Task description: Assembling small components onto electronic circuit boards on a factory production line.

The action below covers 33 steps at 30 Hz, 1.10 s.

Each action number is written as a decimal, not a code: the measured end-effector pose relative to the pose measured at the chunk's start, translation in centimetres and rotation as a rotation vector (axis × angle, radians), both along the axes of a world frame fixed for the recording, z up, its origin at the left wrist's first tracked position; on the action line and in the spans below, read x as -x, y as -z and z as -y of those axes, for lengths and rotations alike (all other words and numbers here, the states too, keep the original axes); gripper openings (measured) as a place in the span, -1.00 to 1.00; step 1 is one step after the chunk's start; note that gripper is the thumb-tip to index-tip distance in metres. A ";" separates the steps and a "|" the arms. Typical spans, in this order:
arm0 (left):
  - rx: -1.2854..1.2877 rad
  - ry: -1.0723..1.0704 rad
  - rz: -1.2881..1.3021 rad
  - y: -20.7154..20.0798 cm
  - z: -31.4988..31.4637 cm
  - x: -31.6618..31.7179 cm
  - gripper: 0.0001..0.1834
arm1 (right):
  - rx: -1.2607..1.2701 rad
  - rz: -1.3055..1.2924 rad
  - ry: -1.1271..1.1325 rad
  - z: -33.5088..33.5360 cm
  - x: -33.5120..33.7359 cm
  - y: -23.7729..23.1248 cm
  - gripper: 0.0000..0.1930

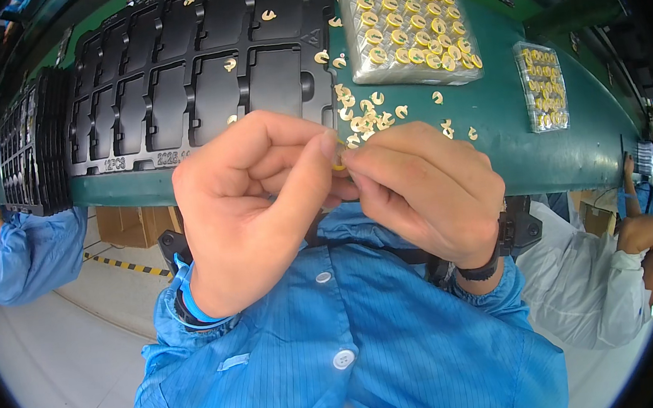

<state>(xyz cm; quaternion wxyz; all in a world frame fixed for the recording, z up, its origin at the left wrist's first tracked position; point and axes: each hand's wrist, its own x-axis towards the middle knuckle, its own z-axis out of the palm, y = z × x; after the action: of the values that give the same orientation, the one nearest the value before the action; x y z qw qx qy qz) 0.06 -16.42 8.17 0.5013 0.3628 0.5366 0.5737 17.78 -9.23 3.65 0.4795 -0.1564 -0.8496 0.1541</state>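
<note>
Smooth black plastic tray point(168, 93), shiny metal clips point(368, 121) (brass-like), matt blue cloth smock point(292, 339)

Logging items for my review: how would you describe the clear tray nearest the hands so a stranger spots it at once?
Start at the green table, beyond the right hand. Right of the big black tray, past scattered flat gold pieces, sits a clear tray holding round yellow-rimmed parts. It looks larger than the other clear tray, farther right.

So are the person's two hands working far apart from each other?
No, the fingertips of the left hand and right hand come together at a small yellow piece.
</note>
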 end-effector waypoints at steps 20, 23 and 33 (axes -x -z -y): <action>-0.077 0.047 -0.423 -0.2 0.3 0.2 -0.96 | 0.052 0.183 -0.033 0.6 -0.5 -1.0 -0.76; -0.075 0.045 -0.417 -0.5 0.3 0.1 -0.97 | 0.057 0.168 0.000 0.8 -0.4 -1.0 -0.78; 0.021 0.125 -0.329 -0.7 0.2 0.5 -0.94 | 0.088 0.111 0.013 0.5 -0.3 -0.2 -0.75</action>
<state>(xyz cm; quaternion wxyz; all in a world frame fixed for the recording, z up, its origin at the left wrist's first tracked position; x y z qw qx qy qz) -0.43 -16.58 8.92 0.4452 0.4792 0.5939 0.4684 18.03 -9.77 3.86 0.4254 -0.1911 -0.8662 0.1794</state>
